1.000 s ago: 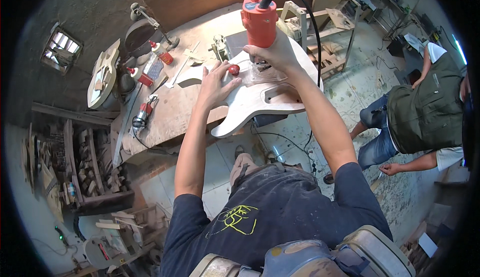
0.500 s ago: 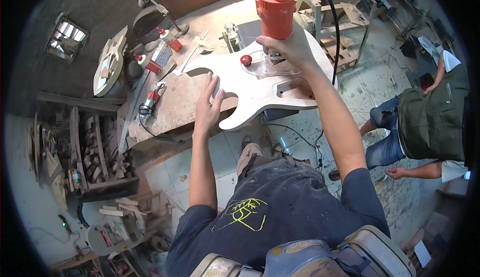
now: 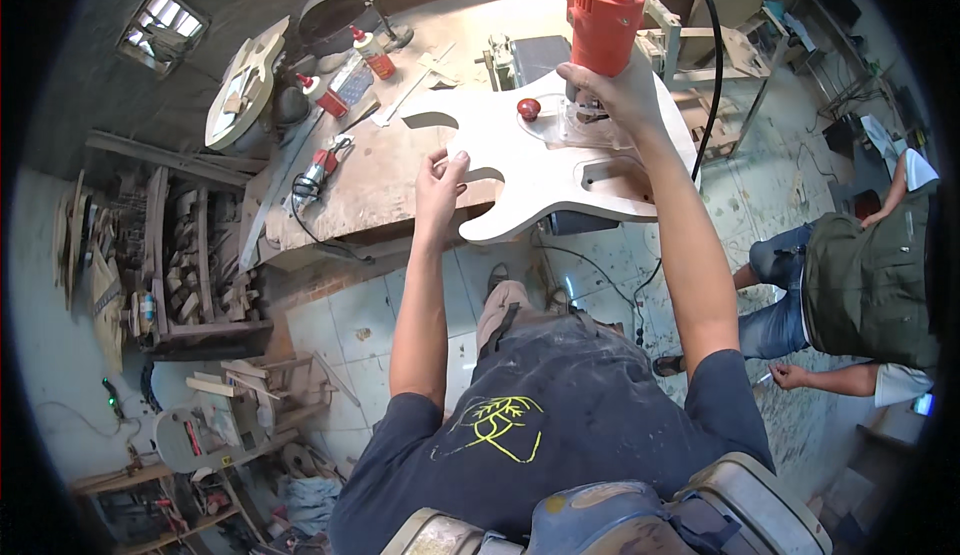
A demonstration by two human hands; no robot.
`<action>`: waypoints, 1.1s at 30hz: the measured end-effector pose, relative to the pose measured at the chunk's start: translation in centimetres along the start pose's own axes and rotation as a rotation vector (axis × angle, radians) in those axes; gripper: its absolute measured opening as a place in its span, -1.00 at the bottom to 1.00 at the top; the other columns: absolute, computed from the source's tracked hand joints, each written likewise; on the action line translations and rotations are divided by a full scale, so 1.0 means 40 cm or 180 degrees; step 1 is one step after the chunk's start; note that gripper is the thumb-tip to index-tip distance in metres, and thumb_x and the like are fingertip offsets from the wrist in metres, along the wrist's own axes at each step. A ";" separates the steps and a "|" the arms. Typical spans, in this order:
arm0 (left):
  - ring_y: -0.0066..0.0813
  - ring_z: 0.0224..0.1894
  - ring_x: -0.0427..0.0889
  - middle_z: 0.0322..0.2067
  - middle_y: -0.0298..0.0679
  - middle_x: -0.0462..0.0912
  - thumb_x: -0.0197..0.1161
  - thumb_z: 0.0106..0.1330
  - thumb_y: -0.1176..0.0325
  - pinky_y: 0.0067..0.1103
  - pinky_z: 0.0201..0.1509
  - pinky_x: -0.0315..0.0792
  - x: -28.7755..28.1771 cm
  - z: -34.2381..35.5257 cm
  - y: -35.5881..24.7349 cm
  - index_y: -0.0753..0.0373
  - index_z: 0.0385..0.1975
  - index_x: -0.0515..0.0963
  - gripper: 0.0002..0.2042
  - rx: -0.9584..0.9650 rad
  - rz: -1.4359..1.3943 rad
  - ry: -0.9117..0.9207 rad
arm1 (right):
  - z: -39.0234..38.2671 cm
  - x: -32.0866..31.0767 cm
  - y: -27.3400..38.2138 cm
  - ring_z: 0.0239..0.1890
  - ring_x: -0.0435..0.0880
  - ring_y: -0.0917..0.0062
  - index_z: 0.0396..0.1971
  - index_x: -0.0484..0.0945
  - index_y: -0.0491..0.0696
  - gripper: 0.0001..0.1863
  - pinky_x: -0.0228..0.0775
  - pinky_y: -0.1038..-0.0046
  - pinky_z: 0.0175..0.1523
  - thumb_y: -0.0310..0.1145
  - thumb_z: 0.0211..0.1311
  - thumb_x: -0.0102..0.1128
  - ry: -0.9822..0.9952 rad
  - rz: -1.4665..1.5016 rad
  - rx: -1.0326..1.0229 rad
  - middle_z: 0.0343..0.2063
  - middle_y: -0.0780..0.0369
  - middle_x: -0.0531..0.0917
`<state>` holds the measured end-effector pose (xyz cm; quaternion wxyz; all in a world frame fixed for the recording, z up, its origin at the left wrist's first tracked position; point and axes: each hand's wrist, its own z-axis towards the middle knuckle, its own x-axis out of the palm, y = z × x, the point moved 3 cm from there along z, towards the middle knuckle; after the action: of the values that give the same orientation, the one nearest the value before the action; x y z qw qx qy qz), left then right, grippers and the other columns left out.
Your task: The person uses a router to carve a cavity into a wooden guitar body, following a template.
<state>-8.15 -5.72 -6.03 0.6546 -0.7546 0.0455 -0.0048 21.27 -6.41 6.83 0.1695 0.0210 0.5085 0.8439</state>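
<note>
A pale wooden electric guitar body (image 3: 520, 170) lies on the workbench, its horns towards the left and a cut-out pocket on its near side. A red handheld router (image 3: 604, 25) stands upright on it, with a clear base plate and a round red knob (image 3: 528, 109). My right hand (image 3: 625, 100) is wrapped round the router's lower part. My left hand (image 3: 440, 190) is beside the body's left edge, between the two horns; its fingers are loosely curled, the thumb apart from them, and nothing shows in it. The bit is hidden by the base and my hand.
A black cord (image 3: 716, 55) loops from the router down the right side. Glue bottles (image 3: 373, 53), a smaller corded tool (image 3: 316, 175) and a lamp (image 3: 340, 10) are on the bench (image 3: 350, 210). Another guitar body (image 3: 250, 85) leans at left. A co-worker (image 3: 865, 275) is at right.
My left hand has drawn back from the body's edge, its fingers curling from stretched out. My right hand stays on the router. The whole view has shifted, with the bench further right and up.
</note>
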 end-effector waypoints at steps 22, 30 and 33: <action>-0.49 -0.41 0.64 -0.44 -0.18 0.72 0.40 0.18 -0.29 -0.55 -0.32 0.46 -0.003 0.180 -0.037 0.44 -0.35 0.73 -0.31 -0.0553 0.0919 0.0268 | 0.000 0.001 0.009 -0.55 0.62 0.69 -0.17 0.60 -0.16 -0.60 0.43 0.61 -0.43 -0.33 0.06 0.57 -0.0046 -0.0004 0.0131 -0.46 0.31 0.68; -0.39 -0.27 0.69 -0.27 -0.12 0.75 0.25 0.31 -0.23 -0.50 -0.17 0.52 -0.020 0.195 -0.011 0.42 -0.10 0.71 -0.33 -0.0638 0.1068 0.0515 | 0.002 0.006 0.013 -0.54 0.63 0.69 -0.16 0.60 -0.18 -0.61 0.45 0.62 -0.43 -0.36 0.08 0.55 0.0069 0.0095 0.0336 -0.46 0.28 0.68; -0.41 -0.29 0.68 -0.30 -0.11 0.74 0.25 0.31 -0.21 -0.50 -0.19 0.49 -0.010 0.206 -0.032 0.44 -0.12 0.71 -0.34 -0.0651 0.1042 0.0532 | 0.004 0.002 0.011 -0.51 0.64 0.67 -0.14 0.58 -0.15 -0.58 0.45 0.59 -0.40 -0.32 0.06 0.55 0.0085 0.0081 0.0323 -0.47 0.30 0.67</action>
<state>-7.90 2.63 -5.92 0.5606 -0.7967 0.2219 0.0436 21.12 -6.45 7.27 0.1507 0.0247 0.5526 0.8194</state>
